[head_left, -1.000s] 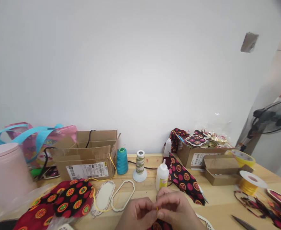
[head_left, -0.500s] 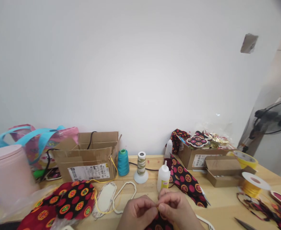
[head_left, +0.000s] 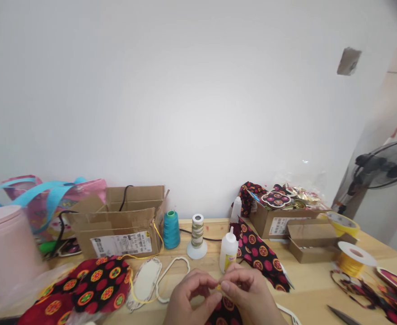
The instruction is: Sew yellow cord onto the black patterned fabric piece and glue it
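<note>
My left hand (head_left: 193, 298) and my right hand (head_left: 249, 293) meet at the bottom centre, fingertips pinched close together. A small yellow bit (head_left: 218, 286), perhaps cord, shows between them; the right thumb and forefinger close on it. What the left fingertips grip is too small to tell. Dark patterned fabric (head_left: 226, 311) lies below and between both hands. Just beyond the fingers stands a white glue bottle (head_left: 228, 250). An oval cream piece (head_left: 146, 280) and a white oval frame (head_left: 161, 289) lie to the left, with yellow cord across them.
Patterned fabric (head_left: 100, 284), an open cardboard box (head_left: 123, 221) and a pink container (head_left: 10, 248) are left. Teal thread (head_left: 171, 230) and a camouflage spool (head_left: 197, 232) stand behind. Right are a full box (head_left: 269, 221), yellow cord spool (head_left: 354, 259) and a pointed metal tool (head_left: 342, 315).
The view has shifted slightly, so the table items appear a little further left. My left fingertips have opened slightly and the yellow bit shows more clearly between my hands.
</note>
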